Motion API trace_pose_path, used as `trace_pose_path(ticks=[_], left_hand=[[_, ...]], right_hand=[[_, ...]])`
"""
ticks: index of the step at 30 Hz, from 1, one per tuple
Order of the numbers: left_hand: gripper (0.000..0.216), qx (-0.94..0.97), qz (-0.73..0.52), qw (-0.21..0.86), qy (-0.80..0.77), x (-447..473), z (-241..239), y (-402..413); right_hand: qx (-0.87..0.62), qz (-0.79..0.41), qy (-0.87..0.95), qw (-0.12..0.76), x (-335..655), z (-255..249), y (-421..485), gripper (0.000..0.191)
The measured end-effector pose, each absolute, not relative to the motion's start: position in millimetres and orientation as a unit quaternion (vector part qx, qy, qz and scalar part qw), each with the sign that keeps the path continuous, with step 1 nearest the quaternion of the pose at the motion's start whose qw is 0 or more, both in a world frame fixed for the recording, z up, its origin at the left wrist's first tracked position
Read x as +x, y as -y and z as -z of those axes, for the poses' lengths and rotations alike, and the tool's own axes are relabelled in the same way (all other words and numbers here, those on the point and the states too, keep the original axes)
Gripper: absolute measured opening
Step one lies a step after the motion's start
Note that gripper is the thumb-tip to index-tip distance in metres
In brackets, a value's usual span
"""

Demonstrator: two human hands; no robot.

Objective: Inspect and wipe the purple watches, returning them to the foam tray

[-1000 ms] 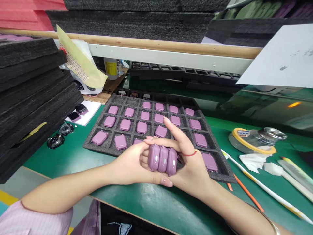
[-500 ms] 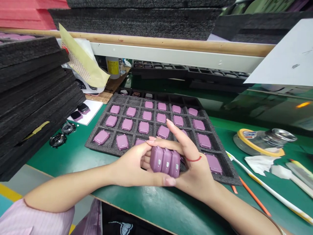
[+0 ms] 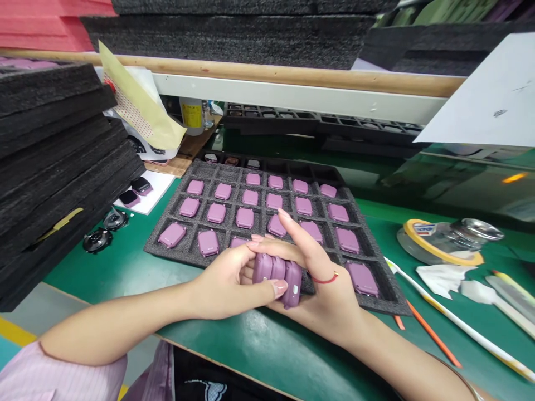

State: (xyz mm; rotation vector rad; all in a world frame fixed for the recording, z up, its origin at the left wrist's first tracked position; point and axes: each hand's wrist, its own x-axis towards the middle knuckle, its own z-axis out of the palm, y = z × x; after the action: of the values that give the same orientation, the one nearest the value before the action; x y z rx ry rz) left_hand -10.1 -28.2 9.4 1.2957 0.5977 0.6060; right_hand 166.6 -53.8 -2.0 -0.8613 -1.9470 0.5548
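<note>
My left hand [image 3: 223, 281] and right hand [image 3: 321, 292] are closed together around three mauve watch cases [image 3: 276, 277], held side by side just above the front edge of the foam tray [image 3: 154, 248]. The left fingers curl over the tops of the cases and the left thumb presses on their front, while the right fingers support them from beneath, and the right thumb [image 3: 288, 223] sticks up, apart from them. The case on the right sits a little lower than the other two. A red string [image 3: 324, 279] circles my right wrist.

Under my hands is the green surface [image 3: 267, 348], and on the tray lie rows of similar mauve cases [image 3: 244, 218], one to a compartment. Left of the tray are two round black parts [image 3: 97, 240] and a white card [image 3: 144, 200] bearing two dark-faced watch bodies [image 3: 129, 197], with stacked black foam sheets [image 3: 54, 167] beside them. Right of the tray are a white-handled tool [image 3: 460, 334], a crumpled tissue [image 3: 443, 280] and a glass jar [image 3: 449, 236] in a yellow tape roll [image 3: 438, 245]. Beyond the tray sits another dark tray [image 3: 321, 125] — its compartments are too small to make out.
</note>
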Motion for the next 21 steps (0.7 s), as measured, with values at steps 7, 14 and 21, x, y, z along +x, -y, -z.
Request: trace_pose_path(ticks=[7,14,21], left_hand=[[0.040,0.607,-0.272,0.693,-0.276,-10,-13,26],[0.049,0.672,-0.330,0.586,-0.309,-16,-16,28],[0.039,0.783,-0.362,0.434,-0.260,-21,-15,29]], right_hand=[[-0.342,-0.185,0.819,0.422,166,3,56,0.094],[-0.324,-0.204,0.814,0.436,173,-9,58,0.100],[-0.414,-0.362,0.610,0.570,174,-8,51,0.037]])
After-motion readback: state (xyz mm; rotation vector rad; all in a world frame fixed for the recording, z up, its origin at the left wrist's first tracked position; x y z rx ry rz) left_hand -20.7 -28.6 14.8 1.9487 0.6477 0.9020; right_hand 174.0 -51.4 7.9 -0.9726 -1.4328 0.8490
